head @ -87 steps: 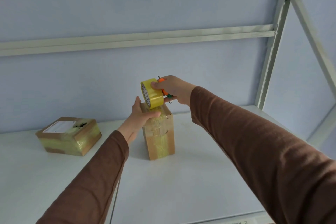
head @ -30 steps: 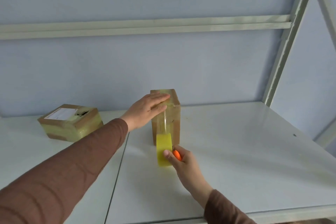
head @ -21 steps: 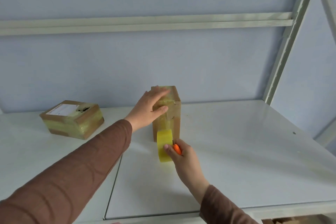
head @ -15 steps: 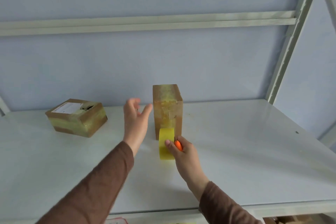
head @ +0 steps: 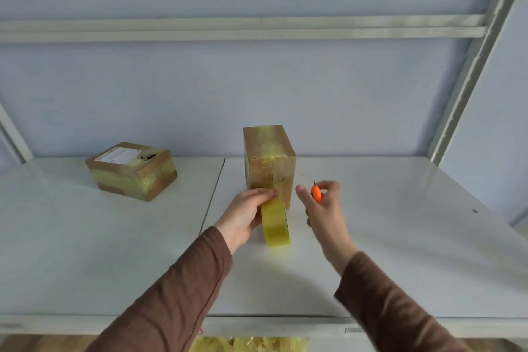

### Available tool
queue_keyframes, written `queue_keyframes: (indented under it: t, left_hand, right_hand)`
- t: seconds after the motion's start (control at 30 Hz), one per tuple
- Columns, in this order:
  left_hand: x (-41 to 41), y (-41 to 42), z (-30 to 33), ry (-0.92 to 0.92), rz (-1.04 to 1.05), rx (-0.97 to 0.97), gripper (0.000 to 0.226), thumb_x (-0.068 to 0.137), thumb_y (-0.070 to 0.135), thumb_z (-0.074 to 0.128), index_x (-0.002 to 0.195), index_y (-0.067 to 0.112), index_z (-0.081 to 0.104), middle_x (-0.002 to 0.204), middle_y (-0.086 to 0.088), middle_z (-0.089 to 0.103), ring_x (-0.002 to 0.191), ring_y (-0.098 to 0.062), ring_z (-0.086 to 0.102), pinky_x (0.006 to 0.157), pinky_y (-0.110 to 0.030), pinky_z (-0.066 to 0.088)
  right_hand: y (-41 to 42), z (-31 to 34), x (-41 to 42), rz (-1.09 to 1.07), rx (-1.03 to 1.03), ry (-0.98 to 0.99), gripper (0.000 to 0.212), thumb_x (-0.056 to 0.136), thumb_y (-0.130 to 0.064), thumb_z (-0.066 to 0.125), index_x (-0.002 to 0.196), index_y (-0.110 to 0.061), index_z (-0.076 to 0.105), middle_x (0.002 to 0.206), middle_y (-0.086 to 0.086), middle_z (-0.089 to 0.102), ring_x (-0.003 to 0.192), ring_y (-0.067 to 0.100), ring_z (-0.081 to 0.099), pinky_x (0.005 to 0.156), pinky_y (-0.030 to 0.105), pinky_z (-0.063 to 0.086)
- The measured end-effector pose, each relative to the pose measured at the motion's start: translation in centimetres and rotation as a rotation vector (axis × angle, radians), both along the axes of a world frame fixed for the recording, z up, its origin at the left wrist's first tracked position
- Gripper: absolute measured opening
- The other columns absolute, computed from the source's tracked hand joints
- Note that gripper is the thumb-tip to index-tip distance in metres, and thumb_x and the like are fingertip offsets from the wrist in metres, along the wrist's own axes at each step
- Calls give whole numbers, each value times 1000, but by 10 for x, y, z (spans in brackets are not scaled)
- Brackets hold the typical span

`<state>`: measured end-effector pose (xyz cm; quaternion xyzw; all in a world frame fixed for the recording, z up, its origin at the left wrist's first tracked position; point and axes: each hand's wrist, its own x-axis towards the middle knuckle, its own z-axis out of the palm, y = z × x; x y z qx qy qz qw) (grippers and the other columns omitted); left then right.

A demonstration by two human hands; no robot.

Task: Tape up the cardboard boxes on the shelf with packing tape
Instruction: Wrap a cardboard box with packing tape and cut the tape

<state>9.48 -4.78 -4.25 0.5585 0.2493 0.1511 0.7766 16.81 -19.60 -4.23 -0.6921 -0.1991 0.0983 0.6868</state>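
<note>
White metal shelf (head: 371,251) has plenty of bare surface to the right & front of the work; a seam between 2 panels runs just left of the upright cardboard box (head: 270,163), and the front lip cuts across the bottom of view w/ crumpled yellowish tape (head: 248,344) showing below it. Grey-white upright post (head: 468,71) closes the right rear corner, a horizontal rail (head: 243,28) crosses the blue wall above. Upright box is tall, square-edged, brown w/ glossy yellowish tape bands over top & front face. 2nd box (head: 131,170), flat & low, sits well apart to the left, also wrapped in shiny tape, white label on top, a torn dark hole by the label. Tape roll (head: 275,221) is translucent yellow, standing on edge on the shelf just in front of the tall box. Left hand (head: 245,216) grips the roll, fingers curled over its top, thumb side hidden. Right hand (head: 321,207) is off the roll, just to its right, pinching a small orange cutter (head: 316,194) btwn thumb & fingers, index finger stretched out. Vs 0.5 s ago: the roll went from right hand to left, left hand had been open beside the box; boxes unmoved
</note>
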Motion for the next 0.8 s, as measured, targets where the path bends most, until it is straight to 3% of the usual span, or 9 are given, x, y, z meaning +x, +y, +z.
queue_keyframes:
  t: [0.07, 0.13, 0.27, 0.4, 0.63, 0.8]
  left_hand:
    - [0, 0, -1, -12, 16, -14, 15, 100, 10, 62, 108, 2, 72, 99, -11, 75, 80, -20, 73, 66, -25, 60]
    - [2, 1, -4, -25, 30, -10, 12, 99, 9, 63, 103, 4, 73, 99, -11, 75, 82, -20, 72, 71, -27, 60]
    - [2, 0, -10, -43, 31, 58, 17, 102, 12, 59, 104, 7, 75, 110, -16, 76, 100, -26, 73, 89, -34, 56]
    - [1, 3, -14, -52, 70, 102, 22, 102, 16, 60, 110, 5, 77, 109, -14, 77, 99, -23, 75, 64, -18, 55]
    - [5, 13, -13, -87, 37, 163, 20, 100, 13, 62, 104, 2, 78, 102, -16, 78, 81, -15, 76, 61, -18, 54]
    - [9, 25, -3, -87, -21, 234, 16, 97, 15, 66, 94, 7, 80, 89, -10, 79, 74, -14, 75, 58, -19, 53]
  right_hand:
    - [-1, 11, 14, 93, -185, -85, 27, 94, -27, 62, 106, -21, 38, 93, -1, 49, 74, 14, 47, 67, 31, 40]
    - [0, 22, 18, 156, -316, -290, 18, 96, -22, 55, 101, -18, 39, 88, -2, 51, 73, 14, 46, 63, 30, 36]
    - [1, 32, 28, 167, -489, -794, 8, 100, -21, 60, 107, -18, 57, 92, -3, 63, 77, 16, 55, 67, 33, 42]
    - [5, 33, 41, 94, -626, -1149, 19, 102, -33, 60, 117, -21, 63, 94, -4, 67, 86, 22, 61, 68, 40, 51]
    - [26, 28, 55, 75, -753, -1387, 19, 102, -35, 58, 105, -18, 51, 88, -3, 64, 81, 23, 58, 55, 41, 51]
    - [39, 29, 57, 20, -831, -1413, 17, 101, -32, 58, 101, -18, 48, 83, -1, 60, 76, 26, 62, 50, 33, 35]
